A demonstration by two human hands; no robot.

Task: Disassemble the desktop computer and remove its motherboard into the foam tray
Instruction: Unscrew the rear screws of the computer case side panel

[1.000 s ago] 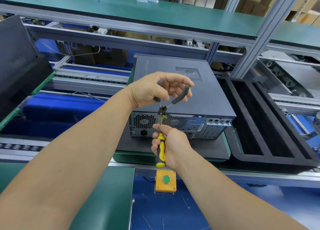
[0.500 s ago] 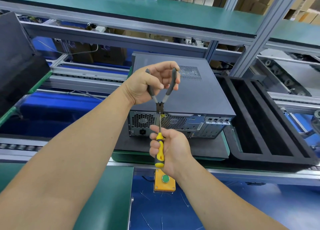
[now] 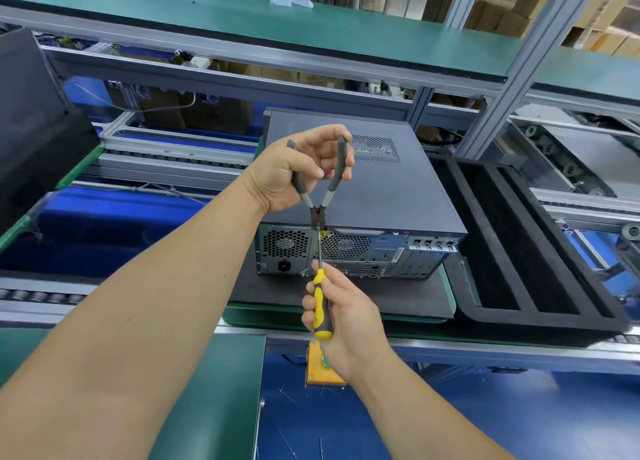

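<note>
At the near edge of the conveyor worktop (image 3: 166, 288), the dark grey metal desktop computer case (image 3: 377, 189) is lying closed on a black foam mat (image 3: 277, 291), rear panel facing the person, with the black compartmented foam tray (image 3: 540, 248) just beside it on the right. The left hand (image 3: 294, 172) is gripping the grey-handled pliers (image 3: 320, 185), fingers curled round both handles, which are now standing upright and spread apart; a second ago they were tilted toward the right and lower. The right hand (image 3: 341, 315) is wrapping its fingers round the yellow-and-black-handled screwdriver (image 3: 321, 296), shaft pointing up so that its tip is meeting the pliers' nose. The right hand's position is matching the earlier frames closely. Judgement: the person is appearing to use the pliers on the screwdriver tip, perhaps freeing or seating something there; what, if anything, is being held cannot be told. The case cover is remaining on, so disassembly is barely begun and the motherboard is still inside.
</note>
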